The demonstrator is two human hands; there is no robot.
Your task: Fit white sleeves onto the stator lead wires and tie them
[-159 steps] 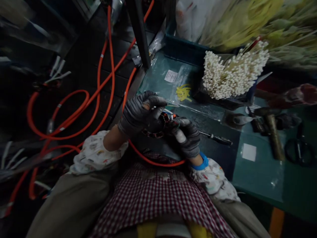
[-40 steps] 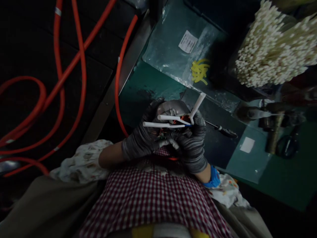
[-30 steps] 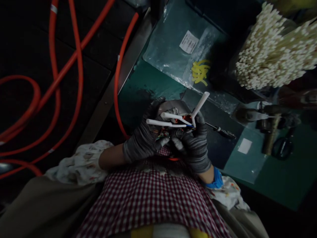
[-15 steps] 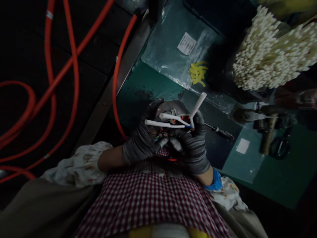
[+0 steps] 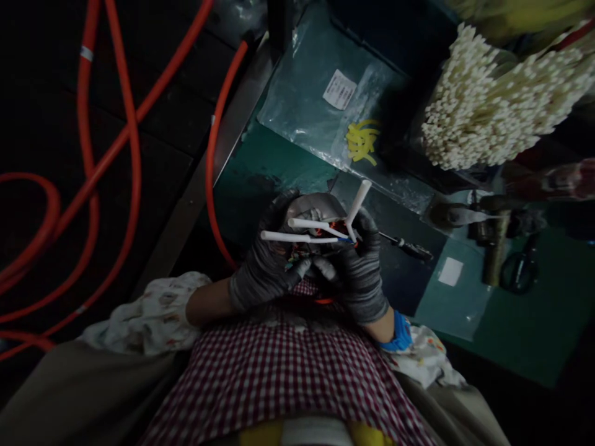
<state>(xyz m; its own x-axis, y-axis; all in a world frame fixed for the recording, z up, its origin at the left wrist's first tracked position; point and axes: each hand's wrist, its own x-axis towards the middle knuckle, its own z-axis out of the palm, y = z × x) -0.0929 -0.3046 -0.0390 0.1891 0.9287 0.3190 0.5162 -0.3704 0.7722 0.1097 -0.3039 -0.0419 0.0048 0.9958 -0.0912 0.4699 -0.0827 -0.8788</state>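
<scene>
Close to my body, both gloved hands hold a round metal part with copper windings (image 5: 323, 203), which looks like a motor stator. My left hand (image 5: 264, 263) wraps its left side, and my right hand (image 5: 362, 266) grips its right side. Both thumbs come together at the near edge. White sleeves (image 5: 286, 237) cover leads rising from the windings; two point left and another white sleeve (image 5: 359, 201) stands up to the right. A bit of blue shows where the leads meet, beside my right fingers. My fingers hide much of the winding.
A screwdriver (image 5: 409, 248) lies right of my right hand. Beyond are yellow tube pieces (image 5: 361, 142) on a plastic bag (image 5: 297, 105), a bundle of thin white tubes (image 5: 493, 105), and scissors (image 5: 520, 269). Orange hoses (image 5: 134, 148) loop at the left, one along the table edge.
The view has shifted slightly, so the table things appear a little farther left. Both hands keep hold of the wound part, and the white sleeves have hardly moved relative to it.
</scene>
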